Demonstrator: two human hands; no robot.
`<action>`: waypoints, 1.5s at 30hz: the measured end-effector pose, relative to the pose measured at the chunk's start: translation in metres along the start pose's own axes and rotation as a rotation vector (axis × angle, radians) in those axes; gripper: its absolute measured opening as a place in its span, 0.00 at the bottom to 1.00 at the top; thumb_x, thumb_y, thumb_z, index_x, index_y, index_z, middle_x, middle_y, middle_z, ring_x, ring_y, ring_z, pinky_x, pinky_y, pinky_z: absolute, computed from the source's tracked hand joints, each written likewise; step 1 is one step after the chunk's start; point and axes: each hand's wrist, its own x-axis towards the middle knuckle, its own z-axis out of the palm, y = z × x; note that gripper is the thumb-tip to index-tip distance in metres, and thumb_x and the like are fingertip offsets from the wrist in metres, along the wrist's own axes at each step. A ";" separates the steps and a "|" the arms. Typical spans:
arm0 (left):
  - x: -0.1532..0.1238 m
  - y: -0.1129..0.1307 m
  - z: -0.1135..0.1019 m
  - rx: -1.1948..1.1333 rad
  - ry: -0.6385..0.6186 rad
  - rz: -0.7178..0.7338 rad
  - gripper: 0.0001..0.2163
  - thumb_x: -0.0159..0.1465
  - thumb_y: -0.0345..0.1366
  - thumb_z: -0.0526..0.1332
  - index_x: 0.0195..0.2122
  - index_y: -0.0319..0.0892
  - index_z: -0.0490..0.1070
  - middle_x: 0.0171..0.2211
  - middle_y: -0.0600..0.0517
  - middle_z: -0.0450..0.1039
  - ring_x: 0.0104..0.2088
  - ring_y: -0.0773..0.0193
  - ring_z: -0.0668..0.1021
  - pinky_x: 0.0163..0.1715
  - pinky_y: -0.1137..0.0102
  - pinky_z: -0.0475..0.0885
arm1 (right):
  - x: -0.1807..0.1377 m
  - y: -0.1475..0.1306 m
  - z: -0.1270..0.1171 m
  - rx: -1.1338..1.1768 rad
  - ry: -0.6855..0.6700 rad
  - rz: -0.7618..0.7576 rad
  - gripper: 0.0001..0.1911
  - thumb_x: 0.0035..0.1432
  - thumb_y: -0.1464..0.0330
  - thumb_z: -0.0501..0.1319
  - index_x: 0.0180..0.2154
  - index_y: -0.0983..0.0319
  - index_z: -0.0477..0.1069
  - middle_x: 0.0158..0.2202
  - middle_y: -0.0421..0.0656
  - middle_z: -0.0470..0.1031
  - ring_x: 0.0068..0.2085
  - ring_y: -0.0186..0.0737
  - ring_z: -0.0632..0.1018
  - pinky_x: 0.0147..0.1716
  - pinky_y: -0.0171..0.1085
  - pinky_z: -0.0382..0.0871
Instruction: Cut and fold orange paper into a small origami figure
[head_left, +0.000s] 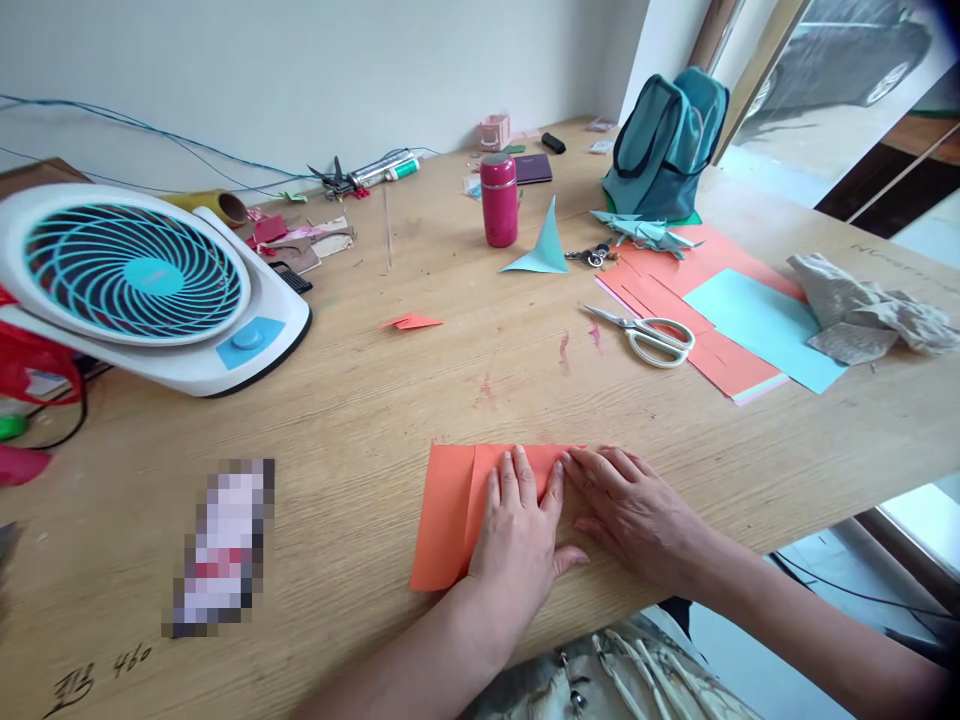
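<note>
A folded sheet of orange paper (pixel 442 515) lies on the wooden table close to my body, with a crease or flap edge running down its left part. My left hand (pixel 521 520) rests flat across it, fingers stretched out and pointing away from me. At the paper's right end is my right hand (pixel 637 500), its fingers together and pressed down near the far edge. The right hand covers that end, so whether it pinches the paper is hidden. The two hands nearly touch at the fingertips.
White-handled scissors (pixel 660 342) lie beyond my right hand, beside orange and blue paper sheets (pixel 772 320). A fan (pixel 150 280) stands at left. Farther back are a pink flask (pixel 499 200), a folded blue paper piece (pixel 546 245), a small orange paper piece (pixel 411 321) and a teal bag (pixel 667 150).
</note>
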 end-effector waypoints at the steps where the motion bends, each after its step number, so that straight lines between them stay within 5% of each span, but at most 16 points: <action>1: 0.000 0.001 0.000 -0.003 0.002 0.000 0.47 0.57 0.65 0.59 0.71 0.42 0.51 0.66 0.26 0.58 0.65 0.37 0.66 0.61 0.48 0.63 | 0.000 -0.001 0.000 -0.006 0.000 0.000 0.25 0.63 0.65 0.60 0.58 0.73 0.68 0.55 0.59 0.71 0.51 0.54 0.71 0.53 0.51 0.70; 7: 0.000 0.008 0.007 -0.005 -0.001 -0.027 0.50 0.56 0.68 0.58 0.71 0.40 0.51 0.67 0.27 0.56 0.67 0.35 0.62 0.65 0.45 0.55 | -0.002 -0.003 0.001 0.016 0.005 0.011 0.25 0.63 0.67 0.60 0.59 0.72 0.67 0.55 0.56 0.71 0.51 0.53 0.71 0.53 0.50 0.71; 14: -0.003 0.020 0.024 0.095 0.027 -0.089 0.58 0.46 0.64 0.70 0.71 0.41 0.48 0.69 0.27 0.51 0.69 0.31 0.55 0.67 0.44 0.47 | -0.003 -0.003 0.004 0.023 0.037 0.020 0.23 0.64 0.70 0.58 0.58 0.71 0.67 0.56 0.55 0.71 0.52 0.53 0.71 0.53 0.50 0.71; 25: -0.006 0.026 0.028 0.043 0.056 -0.145 0.51 0.56 0.69 0.57 0.72 0.39 0.48 0.70 0.30 0.51 0.71 0.36 0.53 0.68 0.47 0.47 | -0.004 -0.001 0.006 0.024 0.087 0.022 0.20 0.67 0.71 0.54 0.58 0.67 0.69 0.59 0.53 0.72 0.54 0.50 0.72 0.47 0.48 0.72; 33: -0.009 0.029 0.028 0.046 0.088 -0.181 0.50 0.58 0.68 0.56 0.72 0.40 0.46 0.71 0.32 0.49 0.71 0.38 0.51 0.68 0.48 0.49 | -0.006 -0.005 0.014 -0.033 0.080 0.043 0.21 0.68 0.71 0.50 0.60 0.68 0.68 0.61 0.52 0.71 0.61 0.49 0.69 0.62 0.53 0.57; 45: -0.011 0.026 0.020 0.030 0.063 -0.187 0.49 0.57 0.70 0.54 0.72 0.43 0.48 0.71 0.34 0.50 0.71 0.41 0.52 0.67 0.49 0.52 | -0.010 -0.005 0.015 -0.086 0.052 0.008 0.24 0.70 0.67 0.51 0.62 0.70 0.65 0.65 0.54 0.66 0.65 0.50 0.65 0.64 0.52 0.52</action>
